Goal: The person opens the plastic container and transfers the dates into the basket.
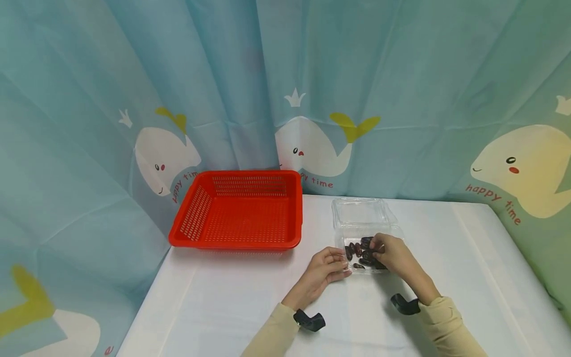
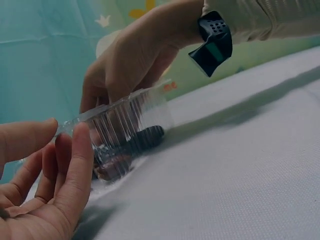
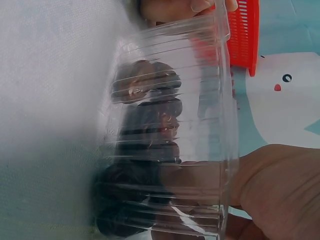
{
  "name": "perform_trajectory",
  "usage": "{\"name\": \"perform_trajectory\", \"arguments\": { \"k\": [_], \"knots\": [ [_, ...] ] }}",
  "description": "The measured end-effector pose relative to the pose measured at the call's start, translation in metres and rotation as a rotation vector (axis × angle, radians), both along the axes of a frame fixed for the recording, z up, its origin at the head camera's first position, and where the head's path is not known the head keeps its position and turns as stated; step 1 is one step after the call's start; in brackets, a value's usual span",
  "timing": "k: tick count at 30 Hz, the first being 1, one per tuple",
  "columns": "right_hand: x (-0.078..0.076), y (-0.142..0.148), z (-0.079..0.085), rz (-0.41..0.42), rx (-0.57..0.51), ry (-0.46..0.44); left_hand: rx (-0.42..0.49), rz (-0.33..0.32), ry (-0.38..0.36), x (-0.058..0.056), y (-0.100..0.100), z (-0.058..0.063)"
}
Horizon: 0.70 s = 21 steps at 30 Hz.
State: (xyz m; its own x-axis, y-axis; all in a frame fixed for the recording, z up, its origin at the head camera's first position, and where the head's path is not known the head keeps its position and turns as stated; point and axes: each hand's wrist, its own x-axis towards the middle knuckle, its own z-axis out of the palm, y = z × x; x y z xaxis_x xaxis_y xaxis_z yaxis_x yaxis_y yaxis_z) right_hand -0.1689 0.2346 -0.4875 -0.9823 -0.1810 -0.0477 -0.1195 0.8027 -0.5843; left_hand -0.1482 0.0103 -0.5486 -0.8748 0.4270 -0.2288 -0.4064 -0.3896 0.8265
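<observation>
Clear box w/ dates: approx 4 o'clock, head view. L hand pinches its 8 o'clock side; R hand has fingers in, can't tell if pinching. Best: brace box, light touch on dates.

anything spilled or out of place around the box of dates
Nothing stands out. The dates I can see lie inside the clear plastic box, its lid open behind it. The red basket beside it sits upright, with no visible damage.
</observation>
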Motion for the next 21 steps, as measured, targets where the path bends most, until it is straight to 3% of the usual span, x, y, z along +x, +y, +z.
{"name": "perform_trajectory", "arguments": {
  "k": [9, 14, 17, 21],
  "knots": [
    [-0.001, 0.004, 0.0, 0.008, 0.023, 0.008, -0.119, -0.018, 0.037, 0.003, -0.004, 0.015],
    [-0.001, 0.004, 0.002, -0.003, 0.031, -0.019, -0.226, 0.031, 0.087, 0.007, -0.001, 0.022],
    [0.001, 0.005, 0.005, -0.015, 0.036, -0.022, -0.388, 0.087, 0.179, 0.01, 0.003, 0.026],
    [0.005, 0.006, 0.012, -0.033, 0.042, -0.016, -0.741, 0.176, 0.405, 0.012, 0.006, 0.034]
  ]
}}
